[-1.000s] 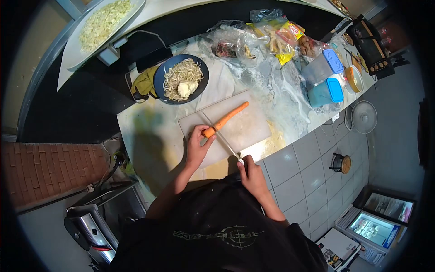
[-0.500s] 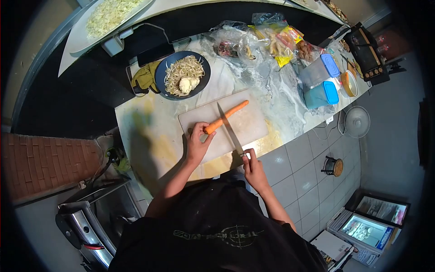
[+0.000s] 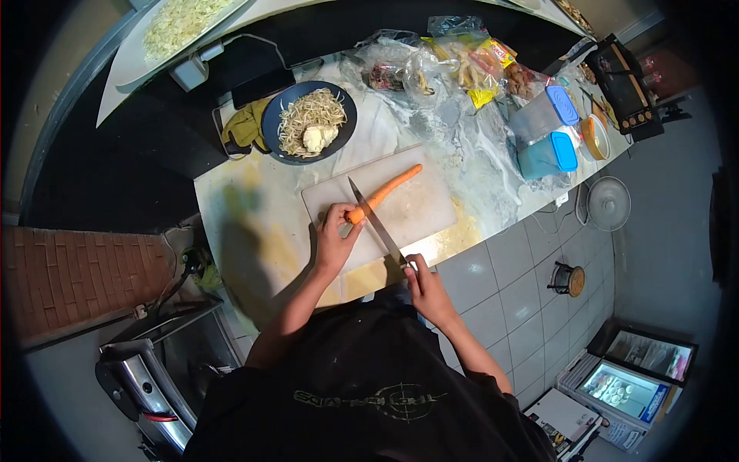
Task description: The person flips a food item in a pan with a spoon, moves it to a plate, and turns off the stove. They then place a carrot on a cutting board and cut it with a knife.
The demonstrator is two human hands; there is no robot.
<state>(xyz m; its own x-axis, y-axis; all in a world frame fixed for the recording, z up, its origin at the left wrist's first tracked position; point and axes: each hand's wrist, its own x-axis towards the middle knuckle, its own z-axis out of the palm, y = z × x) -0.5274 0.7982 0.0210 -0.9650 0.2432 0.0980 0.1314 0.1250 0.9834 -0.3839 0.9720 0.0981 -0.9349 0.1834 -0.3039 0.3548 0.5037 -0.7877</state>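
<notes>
An orange carrot (image 3: 396, 182) lies slantwise on a pale cutting board (image 3: 431, 212). My left hand (image 3: 334, 237) grips its thick lower-left end between thumb and fingers. In my right hand (image 3: 425, 285), closed round the handle, is a long knife (image 3: 382, 232). Its blade crosses the carrot just to the right of my left fingertips; whether it has cut in cannot be made out. Beyond the board's upper left is a dark round plate (image 3: 348, 138) with bean sprouts (image 3: 300, 123) and a pale yellowish lump (image 3: 319, 138).
Plastic bags of food (image 3: 469, 69) lie at the back. To the right stand a blue-lidded container (image 3: 562, 105), a second one (image 3: 563, 152) and a tub (image 3: 595, 138). A green cloth (image 3: 246, 127) lies left of the plate. Shredded vegetable (image 3: 181, 27) is on the upper ledge.
The knife has shifted left along the carrot, closer to my left fingers, and my right hand has moved slightly left with it. My left hand still holds the carrot's end.
</notes>
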